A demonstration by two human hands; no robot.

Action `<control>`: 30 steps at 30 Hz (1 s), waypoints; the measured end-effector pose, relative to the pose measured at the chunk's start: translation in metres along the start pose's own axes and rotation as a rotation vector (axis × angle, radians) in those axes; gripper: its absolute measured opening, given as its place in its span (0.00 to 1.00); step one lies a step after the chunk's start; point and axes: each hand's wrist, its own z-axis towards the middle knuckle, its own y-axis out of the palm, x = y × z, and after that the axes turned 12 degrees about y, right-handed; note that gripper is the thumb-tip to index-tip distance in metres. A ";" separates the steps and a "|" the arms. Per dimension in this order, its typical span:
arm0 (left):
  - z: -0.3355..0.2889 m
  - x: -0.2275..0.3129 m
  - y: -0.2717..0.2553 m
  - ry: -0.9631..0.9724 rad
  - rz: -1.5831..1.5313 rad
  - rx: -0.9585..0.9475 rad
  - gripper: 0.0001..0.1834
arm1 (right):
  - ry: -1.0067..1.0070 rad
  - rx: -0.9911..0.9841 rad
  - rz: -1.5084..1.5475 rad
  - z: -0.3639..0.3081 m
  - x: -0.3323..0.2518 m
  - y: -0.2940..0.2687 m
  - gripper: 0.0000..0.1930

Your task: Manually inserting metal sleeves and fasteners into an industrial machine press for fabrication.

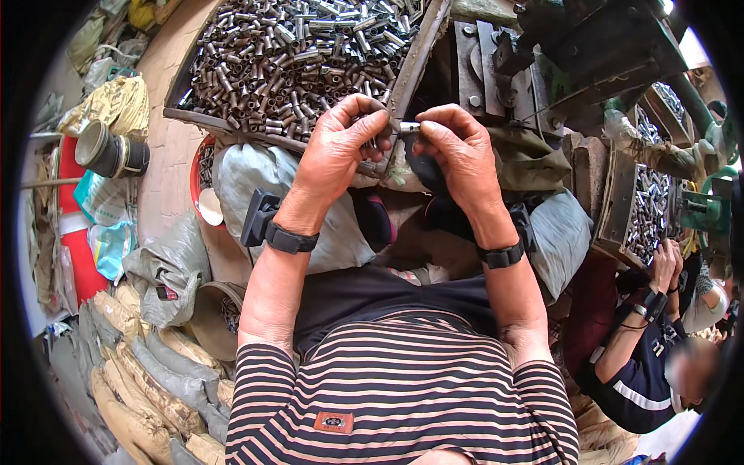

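In front of me both hands are raised close together over the near edge of a wooden tray heaped with small metal tubes. My right hand pinches a short shiny metal tube between thumb and forefinger. Its free end points toward the left hand. Curled fingers close my left hand, its thumb against the forefinger. A few small metal pieces show under that thumb; the fingers partly hide them. Whether the left fingertips touch the tube, I cannot tell.
A dark machine with bolted plates stands just beyond my right hand. At far right a co-worker's hands are at another tray of metal parts. Sacks are piled at lower left, near a red-rimmed bucket.
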 end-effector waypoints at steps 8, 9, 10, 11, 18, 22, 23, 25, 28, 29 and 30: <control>-0.005 -0.002 0.000 -0.064 -0.090 -0.072 0.07 | 0.058 -0.038 0.087 -0.002 0.003 0.005 0.06; -0.005 -0.001 0.000 -0.064 -0.090 -0.072 0.07 | 0.042 -0.016 0.076 -0.002 0.004 0.005 0.06; -0.004 0.001 0.002 -0.063 -0.091 -0.050 0.07 | 0.026 0.005 0.065 -0.002 0.005 0.005 0.06; -0.004 0.002 0.002 -0.062 -0.092 -0.028 0.08 | 0.027 0.006 0.065 -0.002 0.005 0.004 0.06; -0.005 -0.003 0.001 -0.014 -0.119 0.007 0.08 | 0.030 0.049 0.085 -0.003 0.007 0.004 0.06; -0.005 -0.004 0.001 0.000 -0.120 0.018 0.08 | 0.024 0.077 0.154 -0.001 0.012 -0.001 0.06; -0.005 -0.005 0.000 0.001 -0.111 0.014 0.08 | 0.024 0.077 0.154 -0.001 0.012 -0.001 0.06; -0.005 -0.004 -0.001 -0.005 -0.101 -0.002 0.08 | -0.003 0.046 0.155 -0.001 0.012 0.002 0.05; -0.006 -0.004 -0.001 0.000 -0.031 -0.018 0.07 | 0.011 0.034 0.201 -0.002 0.013 0.002 0.06; -0.006 -0.004 0.000 0.010 0.029 -0.018 0.07 | 0.011 0.034 0.202 -0.002 0.013 0.003 0.06; -0.006 -0.002 0.001 0.010 0.030 -0.018 0.07 | 0.015 0.043 0.194 -0.002 0.014 0.003 0.06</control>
